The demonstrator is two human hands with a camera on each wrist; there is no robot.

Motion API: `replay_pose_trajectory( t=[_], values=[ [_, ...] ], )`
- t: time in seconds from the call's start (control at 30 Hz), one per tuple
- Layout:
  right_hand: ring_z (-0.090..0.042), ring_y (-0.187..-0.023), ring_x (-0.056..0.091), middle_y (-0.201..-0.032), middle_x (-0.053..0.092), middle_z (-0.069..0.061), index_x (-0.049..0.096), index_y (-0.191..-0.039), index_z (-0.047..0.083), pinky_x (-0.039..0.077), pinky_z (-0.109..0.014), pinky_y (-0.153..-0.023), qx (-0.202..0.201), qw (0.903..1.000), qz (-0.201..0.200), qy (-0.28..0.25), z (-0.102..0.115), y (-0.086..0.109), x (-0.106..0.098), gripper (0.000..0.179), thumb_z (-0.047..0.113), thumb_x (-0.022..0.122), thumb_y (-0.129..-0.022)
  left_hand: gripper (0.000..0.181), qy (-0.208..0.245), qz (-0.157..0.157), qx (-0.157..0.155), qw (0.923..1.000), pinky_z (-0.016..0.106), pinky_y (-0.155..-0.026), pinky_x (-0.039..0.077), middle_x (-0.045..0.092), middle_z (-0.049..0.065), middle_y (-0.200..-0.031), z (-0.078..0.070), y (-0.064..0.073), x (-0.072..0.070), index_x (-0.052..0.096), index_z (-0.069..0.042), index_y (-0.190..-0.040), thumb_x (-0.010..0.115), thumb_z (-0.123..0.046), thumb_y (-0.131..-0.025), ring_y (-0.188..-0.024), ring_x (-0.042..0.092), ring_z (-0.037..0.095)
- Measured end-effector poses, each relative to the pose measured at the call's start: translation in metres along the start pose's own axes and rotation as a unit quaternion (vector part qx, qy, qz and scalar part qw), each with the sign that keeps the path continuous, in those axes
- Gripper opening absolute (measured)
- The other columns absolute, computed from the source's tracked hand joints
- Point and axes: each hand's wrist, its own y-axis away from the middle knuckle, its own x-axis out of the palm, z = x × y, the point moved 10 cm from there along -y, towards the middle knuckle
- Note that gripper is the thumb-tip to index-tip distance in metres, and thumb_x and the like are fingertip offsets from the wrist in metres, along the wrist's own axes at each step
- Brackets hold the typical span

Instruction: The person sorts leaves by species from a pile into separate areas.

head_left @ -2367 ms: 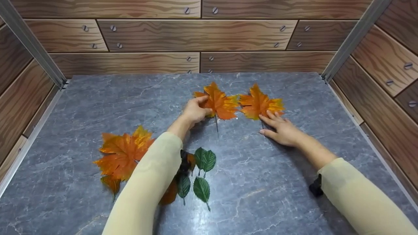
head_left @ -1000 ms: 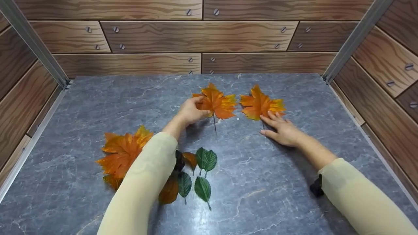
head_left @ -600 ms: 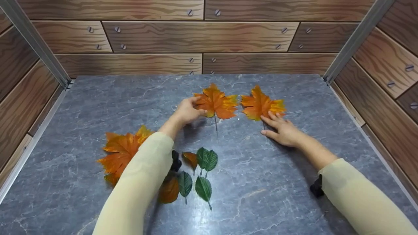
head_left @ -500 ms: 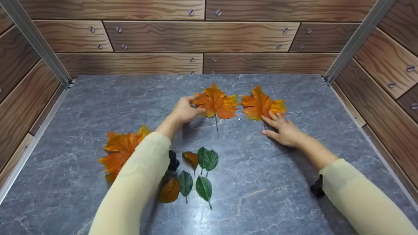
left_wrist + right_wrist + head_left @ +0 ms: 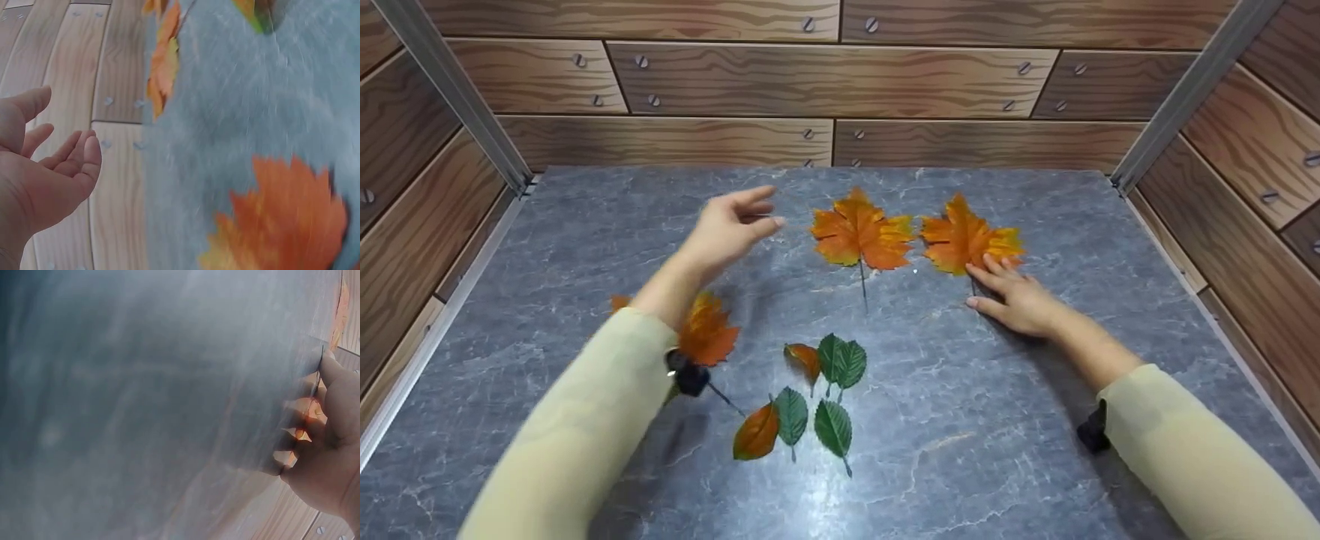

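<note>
"If twelve is the far edge of the counter (image 5: 960,420), where is your left hand (image 5: 727,229)?"

"Between ten and eleven, at nine o'clock from the first maple leaf (image 5: 859,232) and apart from it. I have it open, thumb away from the loosely bent fingers, gripping nothing."

"And your right hand (image 5: 1020,300)?"

"Toward three, fingers extended. My fingertips rest on the second maple leaf (image 5: 962,236), about five o'clock on its edge; I'm touching it, not gripping it."

"How do those two leaves lie?"

"Next to each other, the first at twelve, the second near two, their edges just beside one another. Both are orange with yellow patches, and the first one's stem points to six."

"What's at nine?"

"Orange maple foliage (image 5: 710,330), showing on both sides of my left wrist. My arm hides its middle, so I can't tell whether it's one leaf or more."

"Closer to you?"

"Four green leaves (image 5: 832,429) and two orange-brown leaves (image 5: 755,433), between six and eight. Two of the green ones overlap."

"Past twelve?"

"Wood-patterned panels (image 5: 825,81), upright behind the counter's far edge."
</note>
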Motion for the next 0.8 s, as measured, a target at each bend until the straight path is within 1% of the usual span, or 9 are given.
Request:
replay_pose_trajectory(
  t=[0.13,0.27,0.37,0.53,0.57,0.67,0.77,0.8],
  values=[
    [-0.051,-0.158,-0.001,-0.174,0.007,-0.027,0.027,-0.169,0.010,0.002,-0.073,-0.122,-0.003,1.0000,-0.002,-0.002,0.000,0.001,0.000,0.076,0.052,0.051,-0.110,0.058,0.001,-0.021,0.006,0.9998,0.041,-0.111,0.049,0.058,0.019,-0.151,-0.001,0.017,-0.028,0.052,-0.010,-0.158,0.071,-0.018,-0.104,-0.136,0.058,0.030],
    [-0.049,-0.159,-0.002,-0.174,0.006,-0.025,0.026,-0.170,0.012,0.001,-0.073,-0.122,0.002,1.0000,0.002,-0.003,-0.001,0.000,0.000,0.076,0.053,0.050,-0.110,0.057,-0.009,-0.034,0.006,0.9994,0.043,-0.114,0.047,0.059,0.018,-0.150,0.005,0.039,-0.051,0.052,-0.010,-0.158,0.070,-0.021,-0.105,-0.136,0.058,0.029],
    [-0.048,-0.159,-0.003,-0.175,0.004,-0.024,0.025,-0.170,0.013,0.000,-0.072,-0.122,0.005,1.0000,0.006,-0.002,-0.002,-0.001,0.001,0.076,0.054,0.049,-0.110,0.060,-0.030,-0.040,0.000,0.9988,0.045,-0.115,0.045,0.058,0.018,-0.151,0.015,0.056,-0.066,0.051,-0.011,-0.159,0.070,-0.025,-0.105,-0.138,0.056,0.030],
    [-0.049,-0.159,-0.004,-0.174,0.004,-0.025,0.025,-0.170,0.012,-0.001,-0.072,-0.122,0.003,1.0000,0.007,-0.003,-0.001,-0.002,0.003,0.076,0.052,0.049,-0.111,0.064,-0.045,-0.056,-0.025,0.9971,0.047,-0.116,0.043,0.056,0.019,-0.153,0.040,0.088,-0.090,0.049,-0.011,-0.160,0.072,-0.032,-0.104,-0.141,0.054,0.032],
    [-0.049,-0.159,-0.004,-0.174,0.004,-0.025,0.025,-0.170,0.012,-0.001,-0.072,-0.122,0.003,1.0000,0.006,-0.003,-0.001,-0.002,0.003,0.076,0.052,0.049,-0.111,0.065,-0.046,-0.060,-0.030,0.9967,0.046,-0.117,0.043,0.056,0.019,-0.154,0.045,0.094,-0.094,0.049,-0.011,-0.160,0.072,-0.033,-0.103,-0.141,0.054,0.032],
    [-0.049,-0.159,-0.004,-0.174,0.004,-0.025,0.025,-0.170,0.012,-0.001,-0.072,-0.122,0.004,1.0000,0.005,-0.002,-0.001,-0.002,0.002,0.076,0.053,0.049,-0.111,0.066,-0.050,-0.069,-0.036,0.9957,0.031,-0.112,0.047,0.056,0.021,-0.153,0.059,0.110,-0.104,0.049,-0.010,-0.160,0.073,-0.033,-0.103,-0.139,0.055,0.033],
    [-0.049,-0.159,-0.004,-0.174,0.004,-0.025,0.025,-0.170,0.012,-0.001,-0.072,-0.122,0.004,1.0000,0.002,-0.001,-0.001,-0.001,0.001,0.076,0.053,0.050,-0.111,0.067,-0.059,-0.068,-0.048,0.9948,0.017,-0.101,0.049,0.054,0.023,-0.154,0.073,0.125,-0.110,0.047,-0.008,-0.161,0.073,-0.032,-0.103,-0.138,0.055,0.034],
    [-0.049,-0.159,-0.004,-0.174,0.004,-0.025,0.026,-0.170,0.011,-0.001,-0.072,-0.122,0.004,1.0000,0.001,-0.002,-0.001,0.000,0.000,0.076,0.052,0.050,-0.111,0.068,-0.061,-0.067,-0.051,0.9946,0.015,-0.098,0.049,0.053,0.024,-0.154,0.077,0.129,-0.111,0.046,-0.007,-0.161,0.073,-0.032,-0.103,-0.139,0.055,0.035]
  ],
)
